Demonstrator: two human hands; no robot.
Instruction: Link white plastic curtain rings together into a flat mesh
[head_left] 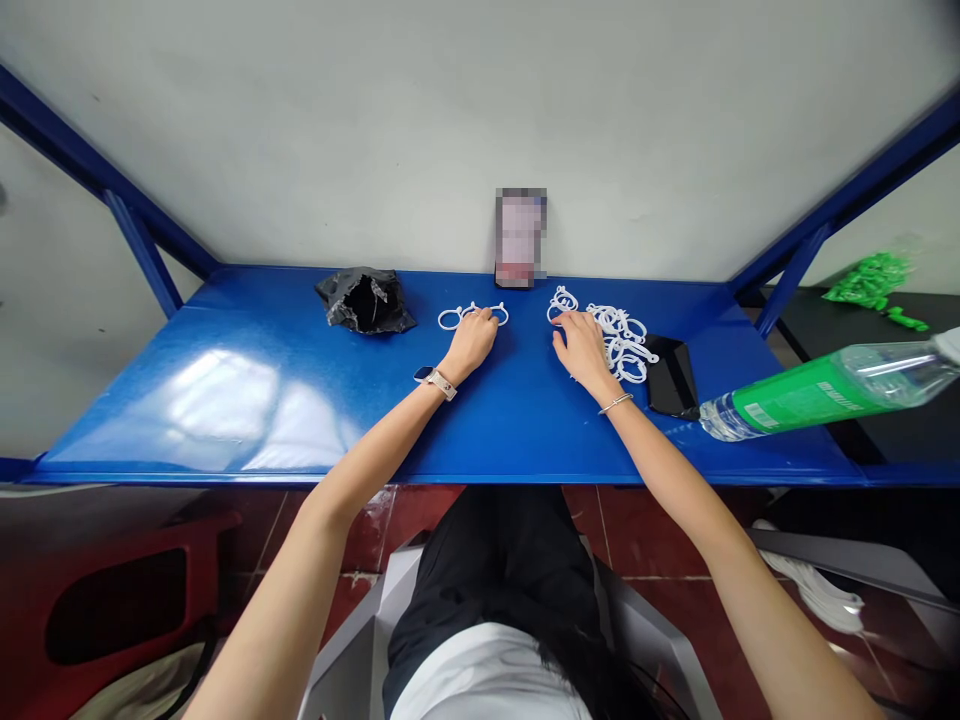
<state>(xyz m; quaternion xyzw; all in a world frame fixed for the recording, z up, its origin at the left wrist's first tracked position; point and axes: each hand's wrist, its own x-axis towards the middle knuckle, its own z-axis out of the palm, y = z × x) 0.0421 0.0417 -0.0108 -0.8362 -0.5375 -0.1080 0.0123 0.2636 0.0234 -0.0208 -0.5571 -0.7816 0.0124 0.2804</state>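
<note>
at the far left of the blue counter (517, 430), a black plastic bag (382, 308) lies with its torn mouth open toward the near side, well apart from the work. to its right, the left hand (474, 340) rests over a small group of white rings (448, 320), fingers curled down and rings showing on both sides; whether it is clamped on one, i cannot tell. light fingertip pressure there should keep these rings flat and in line. beyond this hand, slightly right, a phone (520, 240) leans against the wall. farther right, the right hand (583, 350) sits at the left edge of a pile of white rings (628, 350), thumb and forefinger apart, fingertips beside an outlying ring (552, 313). because the pile overlaps, its small tabs could snag, so lifting one ring at a time by its rim looks safest. a flat black object (673, 380) lies just right of the pile, and beyond it a green-labelled bottle (810, 395) is best kept clear of the forearm.
</note>
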